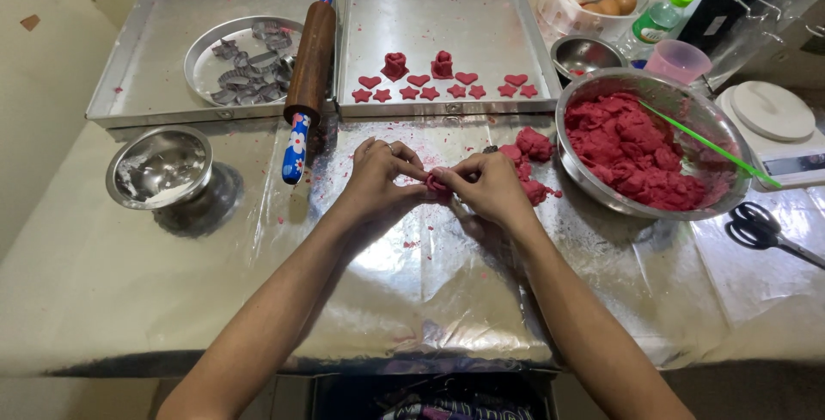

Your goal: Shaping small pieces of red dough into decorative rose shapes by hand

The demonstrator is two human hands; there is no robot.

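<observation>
I see bare forearms, no sleeves; my left hand point(375, 175) wears a ring, my right hand point(491, 186) none.

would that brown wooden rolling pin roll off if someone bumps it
The brown wooden rolling pin with flowered blue handles is a smooth cylinder, so it would probably roll sideways easily. It lies across the rims of the two square metal trays, which may check it somewhat. It looks solid, so likely stiff and fairly heavy.

Home kitchen, baking setup: foil-covered table point(430, 300) with metal baking trays point(447, 16), rolling pin point(308, 67), cookie cutters point(249, 63), mixing bowl point(601, 192) of red dough point(636, 149), kitchen scale point(773, 123), eggs point(614, 3), scissors point(760, 226). Domestic, not commercial.
</observation>
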